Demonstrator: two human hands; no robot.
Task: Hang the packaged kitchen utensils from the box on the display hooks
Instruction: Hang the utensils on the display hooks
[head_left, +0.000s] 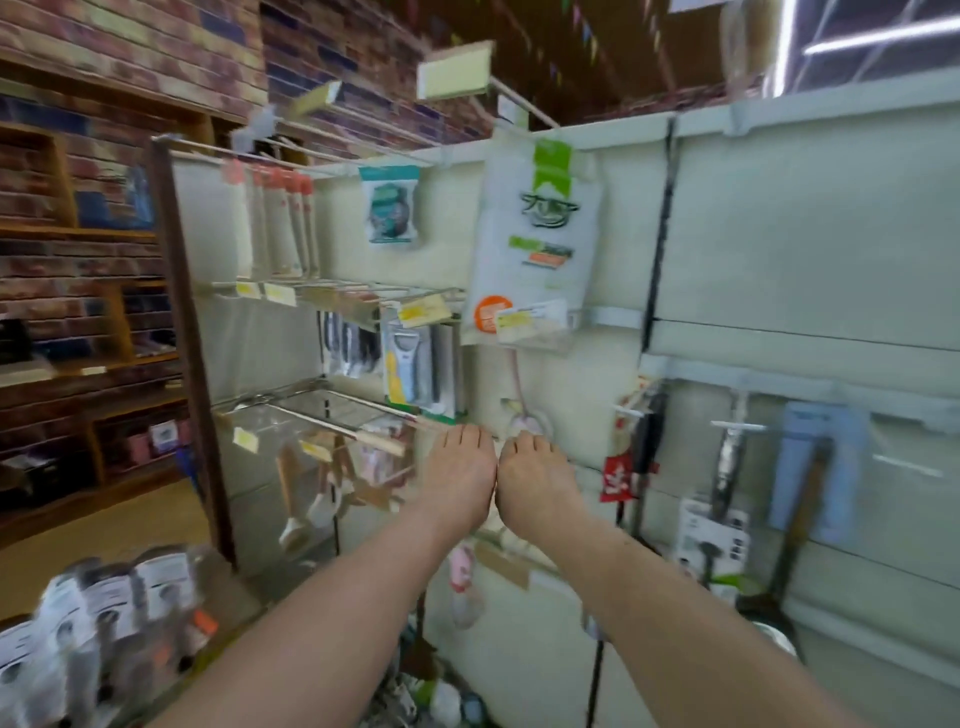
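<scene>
My left hand (460, 478) and my right hand (537, 486) are raised side by side against the display wall, backs towards me, fingers bent away. Their fingertips sit at the end of a wire hook (363, 426) and just under a pale pink packaged utensil (524, 421) that hangs on a pink cord. The hands hide whatever is between the fingers, and the picture is blurred. The box (228, 618) at the bottom left holds several packaged utensils (109, 608) with white cards.
Hooks to the left carry packaged peelers (413, 371), knives and wooden tools. A large white pack (535, 234) hangs above my hands. Long-handled tools (727, 467) hang at the right. Brick-patterned shelves stand at the far left.
</scene>
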